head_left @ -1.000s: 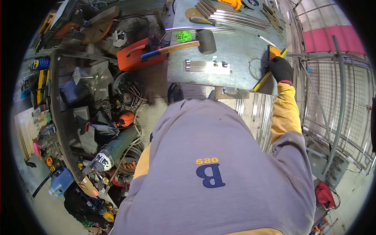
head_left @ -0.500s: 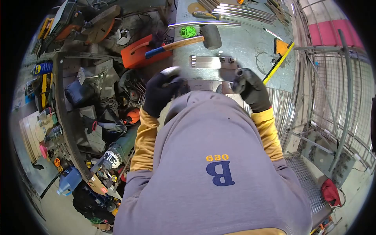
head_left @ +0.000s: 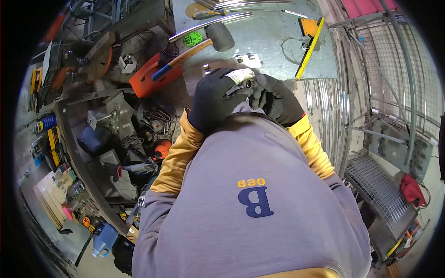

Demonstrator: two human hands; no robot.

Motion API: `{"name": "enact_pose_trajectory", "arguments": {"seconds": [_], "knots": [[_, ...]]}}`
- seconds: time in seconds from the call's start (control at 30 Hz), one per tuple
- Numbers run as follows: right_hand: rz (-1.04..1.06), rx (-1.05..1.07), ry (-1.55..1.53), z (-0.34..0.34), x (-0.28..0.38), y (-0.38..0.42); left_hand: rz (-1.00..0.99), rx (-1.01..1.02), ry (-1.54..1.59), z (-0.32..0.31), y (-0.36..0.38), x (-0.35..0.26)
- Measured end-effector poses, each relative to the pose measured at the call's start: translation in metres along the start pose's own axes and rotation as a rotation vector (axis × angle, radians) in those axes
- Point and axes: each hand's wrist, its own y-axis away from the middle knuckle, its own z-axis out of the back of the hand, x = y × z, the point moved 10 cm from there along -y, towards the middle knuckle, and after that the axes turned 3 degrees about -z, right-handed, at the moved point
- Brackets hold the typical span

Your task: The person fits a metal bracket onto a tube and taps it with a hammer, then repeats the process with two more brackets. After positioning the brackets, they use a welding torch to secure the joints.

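Nearer the wearer than the rubber mallet (head_left: 220, 37), the left hand (head_left: 214, 98) grasped a tubular piece (head_left: 248, 84), open end and axis cameraward; the right hand's (head_left: 279, 100) hold was indeterminable. Shirt (head_left: 222, 222): "B".

Metal workbench (head_left: 273, 44), wire mesh (head_left: 387, 60), pale floor (head_left: 431, 201)

Gloves on the left hand (head_left: 213, 99) and right hand (head_left: 282, 101): are looking matt and fabric-like
Round piece between them (head_left: 248, 84): is giving off a dull metallic gleam
Tabletop (head_left: 264, 41): is showing smooth, scuffed sheet metal
Flat plate (head_left: 227, 64): is shining like bright metal
Mallet head (head_left: 220, 37): is appearing matt and rubbery
Mallet handle (head_left: 190, 56): is showing wood, its end looking painted
Sweatshirt (head_left: 204, 222): is looking like soft, matt cloth
Jug (head_left: 104, 237): is looking like smooth plastic
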Motion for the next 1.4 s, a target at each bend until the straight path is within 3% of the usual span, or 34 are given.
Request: {"name": "enact_pose_trajectory", "arguments": {"seconds": [0.13, 0.23, 0.47, 0.73, 0.8, 0.93, 1.03, 1.23, 1.33, 1.4], "knots": [[0.087, 0.009, 0.039, 0.009, 0.006, 0.003, 0.071, -0.034, 0.091, 0.003, 0.002, 0.007], [0.091, 0.049, 0.069, -0.031, 0.004, 0.009, 0.020, -0.034, 0.098, 0.005, 0.002, 0.005], [0.046, 0.042, 0.292, -0.025, -0.010, 0.001, -0.065, -0.047, 0.134, 0.014, 0.000, -0.007], [0.076, 0.137, 0.075, -0.038, -0.029, -0.008, -0.033, -0.038, 0.175, 0.027, 0.011, 0.002], [0.059, 0.152, 0.045, -0.044, -0.036, -0.009, 0.086, 0.019, 0.188, 0.028, 0.018, 0.012], [0.067, 0.226, -0.048, -0.066, -0.048, -0.012, 0.039, -0.031, 0.112, 0.045, 0.025, 0.012], [0.092, 0.157, 0.049, -0.066, -0.057, -0.019, 0.033, -0.022, 0.073, 0.050, 0.031, 0.017], [0.081, 0.181, -0.040, -0.065, -0.076, -0.030, -0.012, -0.070, 0.028, 0.056, 0.044, 0.025], [0.207, 0.114, 0.104, -0.068, -0.073, -0.030, 0.059, -0.016, 0.067, 0.052, 0.049, 0.037], [0.162, 0.136, 0.030, -0.082, -0.078, -0.028, 0.067, -0.024, 0.078, 0.055, 0.050, 0.038]]}}
